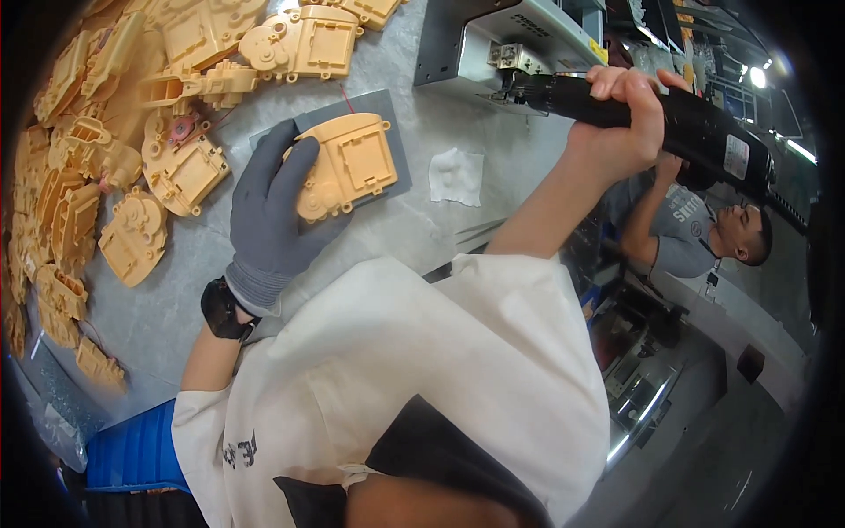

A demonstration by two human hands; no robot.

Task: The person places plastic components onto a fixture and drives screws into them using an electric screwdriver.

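Observation:
My left hand (275,202), in a grey glove, grips the left edge of a yellow-orange plastic housing (356,167). The housing lies on a flat grey pad (400,163), and a thin red wire sticks up from its far edge. My bare right hand (629,119) is wrapped round a black electric screwdriver (722,136), held nearly level. The screwdriver's tip points left, at the small metal block (519,59) on the front of a silver screw feeder box (488,22). Whether the tip touches the block I cannot tell.
Yellow-orange housings (189,167) are heaped across the table's left and far left. A crumpled white cloth or tissue (455,176) lies right of the pad. A blue bin (136,449) stands at lower left. Another person (687,229) works at the right.

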